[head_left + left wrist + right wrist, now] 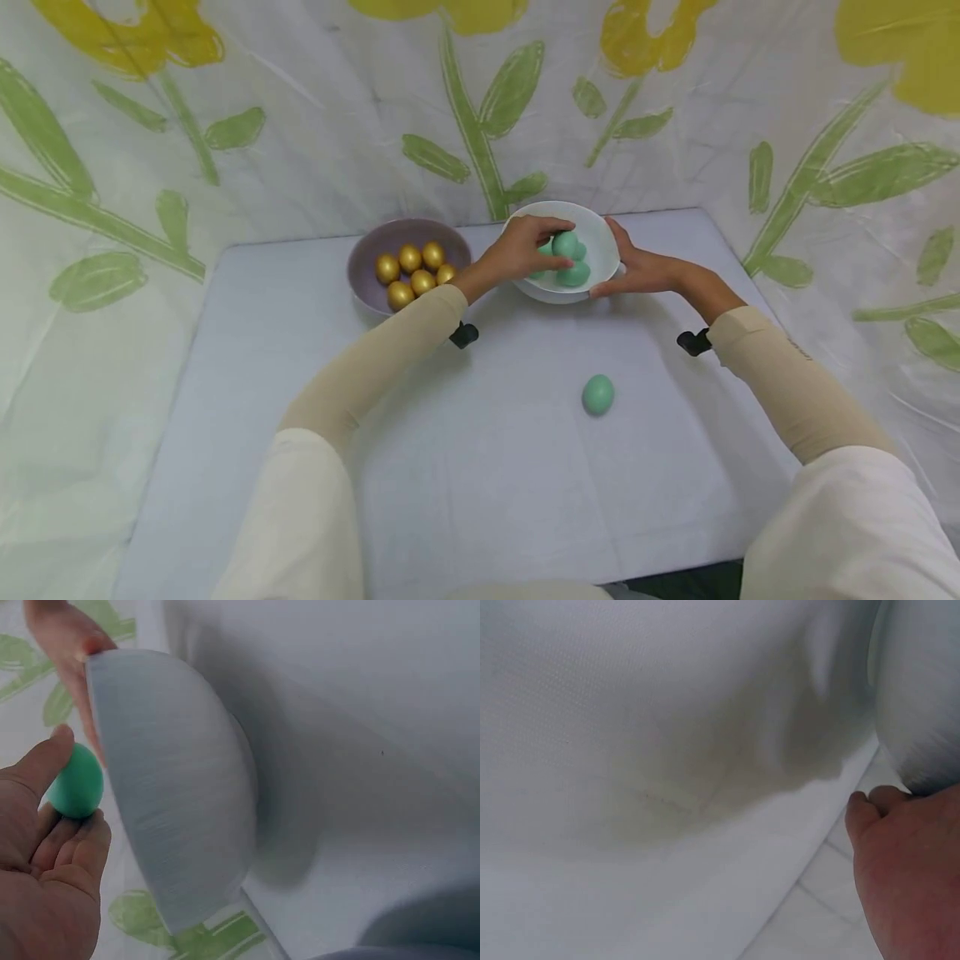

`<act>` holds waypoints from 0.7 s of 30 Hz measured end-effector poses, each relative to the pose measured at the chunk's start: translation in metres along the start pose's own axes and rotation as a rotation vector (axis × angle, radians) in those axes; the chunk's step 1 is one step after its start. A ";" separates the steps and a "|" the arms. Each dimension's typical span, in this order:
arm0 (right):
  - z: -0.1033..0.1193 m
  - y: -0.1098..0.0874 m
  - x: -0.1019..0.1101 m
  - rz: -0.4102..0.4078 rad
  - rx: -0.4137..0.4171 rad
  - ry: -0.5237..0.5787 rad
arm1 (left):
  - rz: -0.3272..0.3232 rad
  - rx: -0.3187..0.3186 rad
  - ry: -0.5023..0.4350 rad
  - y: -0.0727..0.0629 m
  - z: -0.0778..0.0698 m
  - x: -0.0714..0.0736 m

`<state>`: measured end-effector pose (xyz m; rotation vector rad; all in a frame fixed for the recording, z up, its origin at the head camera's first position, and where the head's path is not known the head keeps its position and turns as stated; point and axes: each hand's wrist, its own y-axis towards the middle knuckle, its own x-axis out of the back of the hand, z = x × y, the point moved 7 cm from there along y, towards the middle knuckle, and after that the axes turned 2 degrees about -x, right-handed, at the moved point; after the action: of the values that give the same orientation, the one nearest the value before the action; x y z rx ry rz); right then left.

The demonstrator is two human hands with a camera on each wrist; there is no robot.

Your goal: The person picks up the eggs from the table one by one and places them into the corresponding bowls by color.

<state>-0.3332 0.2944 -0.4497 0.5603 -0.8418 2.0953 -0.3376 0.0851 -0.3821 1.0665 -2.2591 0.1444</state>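
My left hand [525, 248] is over the white bowl [557, 295] at the back of the table. Its thumb and fingers pinch a green egg [77, 782], which shows just above the bowl's rim in the left wrist view. Several more green eggs [573, 274] lie inside the bowl, partly hidden by this hand. My right hand [643, 268] holds the bowl's right side, thumb toward the front and fingers toward the back. In the right wrist view, the back of that hand [911, 862] shows against the bowl's outer wall [922, 697].
Left of the white bowl stands a purple bowl [360, 271] with several golden eggs [410, 258]. A single green egg [598, 395] lies on the white-covered table [480, 450], right of the middle. Behind the table hangs a flower-painted curtain [315, 125].
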 end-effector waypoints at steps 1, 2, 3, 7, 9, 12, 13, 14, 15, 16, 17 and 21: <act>0.000 0.000 0.000 0.000 -0.002 0.002 | 0.011 -0.001 0.026 0.002 0.002 -0.002; 0.000 0.000 0.000 0.001 -0.002 0.000 | 0.020 0.002 0.049 0.003 0.004 -0.003; 0.000 0.000 0.000 0.001 -0.001 -0.002 | 0.026 0.004 0.073 0.004 0.005 -0.005; 0.000 0.000 -0.001 0.006 -0.003 0.000 | 0.063 0.015 0.157 0.006 0.008 -0.009; 0.000 0.000 -0.001 0.005 -0.006 0.001 | 0.081 0.017 0.195 0.007 0.010 -0.011; 0.001 0.000 -0.001 0.003 -0.004 0.006 | 0.101 0.021 0.230 0.008 0.013 -0.013; 0.002 -0.001 -0.001 0.002 -0.004 0.007 | 0.107 0.025 0.241 0.009 0.015 -0.014; 0.002 -0.001 -0.001 0.002 -0.004 0.010 | 0.114 0.028 0.253 0.010 0.016 -0.015; 0.002 -0.001 -0.001 0.001 -0.003 0.010 | 0.120 0.031 0.267 0.011 0.018 -0.016; 0.001 -0.002 -0.001 -0.001 -0.003 0.011 | 0.129 0.036 0.283 0.012 0.020 -0.017; 0.001 -0.002 -0.001 -0.001 -0.005 0.012 | 0.138 0.041 0.301 0.013 0.022 -0.019; 0.000 -0.003 0.000 -0.011 -0.002 0.010 | 0.166 0.059 0.348 0.016 0.026 -0.023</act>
<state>-0.3308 0.2962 -0.4482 0.5515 -0.8339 2.0854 -0.3510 0.1018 -0.4132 0.8103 -2.0321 0.4343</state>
